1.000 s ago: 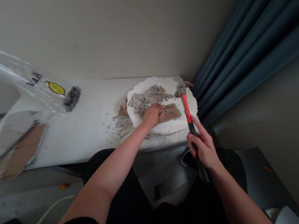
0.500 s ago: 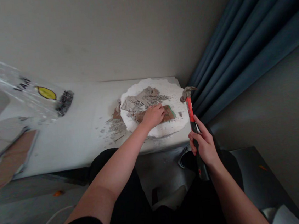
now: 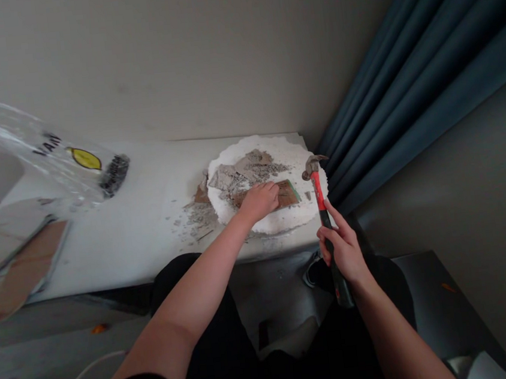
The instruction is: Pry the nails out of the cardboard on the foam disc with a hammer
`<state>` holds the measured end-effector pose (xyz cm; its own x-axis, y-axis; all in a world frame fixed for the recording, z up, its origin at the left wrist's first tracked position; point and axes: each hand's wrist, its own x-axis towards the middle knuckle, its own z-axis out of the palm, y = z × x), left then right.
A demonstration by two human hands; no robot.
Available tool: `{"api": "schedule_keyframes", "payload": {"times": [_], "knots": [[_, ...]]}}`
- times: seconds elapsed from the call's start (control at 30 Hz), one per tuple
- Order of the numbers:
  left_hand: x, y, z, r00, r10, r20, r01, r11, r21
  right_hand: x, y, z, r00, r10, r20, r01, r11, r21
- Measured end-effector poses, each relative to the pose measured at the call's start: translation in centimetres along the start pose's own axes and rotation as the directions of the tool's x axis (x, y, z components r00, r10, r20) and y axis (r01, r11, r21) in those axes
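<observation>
My right hand (image 3: 346, 249) is wrapped round the handle of a claw hammer (image 3: 318, 190), red and black with a grey metal head. The hammer is tilted head up, its head over the right part of a white scallop-edged round slab (image 3: 298, 216). On that slab lies a flat brown piece with a green edge (image 3: 288, 193). My left hand (image 3: 260, 202) presses on this piece with curled fingers; its fingertips are partly hidden. Grey crumbly rubble (image 3: 254, 164) lies behind my left hand on the slab.
Dust and crumbs (image 3: 199, 216) are scattered on the white table (image 3: 136, 238) left of the slab. A clear printed plastic bag (image 3: 64, 155) and a brown board (image 3: 27, 273) are at the left. Blue curtains (image 3: 387, 85) hang at the right, beside a dark bench (image 3: 431, 297).
The hammer's head has moved slightly left and down, over the slab's right side. My left hand stays on the brown piece. The whole view has shifted a little.
</observation>
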<state>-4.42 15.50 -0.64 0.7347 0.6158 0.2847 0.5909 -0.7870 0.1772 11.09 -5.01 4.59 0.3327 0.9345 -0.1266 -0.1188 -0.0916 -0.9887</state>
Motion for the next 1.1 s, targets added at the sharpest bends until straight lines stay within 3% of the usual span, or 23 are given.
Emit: {"api": "schedule_keyframes", "payload": {"times": [0.23,0.47,0.6,0.83,1.0,1.1], "knots": [[-1.1,-2.2,-3.1,0.990,-0.124,-0.062,0.089,0.910,-0.405,0.2,-0.3,0.2,1.000,-0.015,-0.014,0.014,1.000,-0.020],[-2.0,-4.3,-1.3,0.982,-0.132,0.135,0.186,0.806,-0.562,0.3,-0.3,0.7,0.999,-0.002,-0.041,0.001,1.000,-0.025],[-1.8,-4.6,-0.6,0.984,-0.121,0.131,0.175,0.791,-0.586,0.2,-0.4,0.9,0.999,0.009,-0.034,-0.010,1.000,-0.017],[-1.8,-4.6,-1.2,0.999,-0.019,0.044,0.040,0.847,-0.530,0.1,-0.5,1.0,0.999,0.015,-0.032,-0.016,1.000,-0.020],[-2.5,-5.1,-1.2,0.979,-0.186,0.089,0.204,0.815,-0.543,0.2,-0.1,0.7,1.000,0.014,-0.009,-0.014,1.000,-0.021],[-3.0,-5.2,-1.4,0.972,-0.205,0.112,0.234,0.828,-0.510,0.2,0.2,0.6,1.000,0.006,-0.004,-0.006,1.000,-0.020]]}}
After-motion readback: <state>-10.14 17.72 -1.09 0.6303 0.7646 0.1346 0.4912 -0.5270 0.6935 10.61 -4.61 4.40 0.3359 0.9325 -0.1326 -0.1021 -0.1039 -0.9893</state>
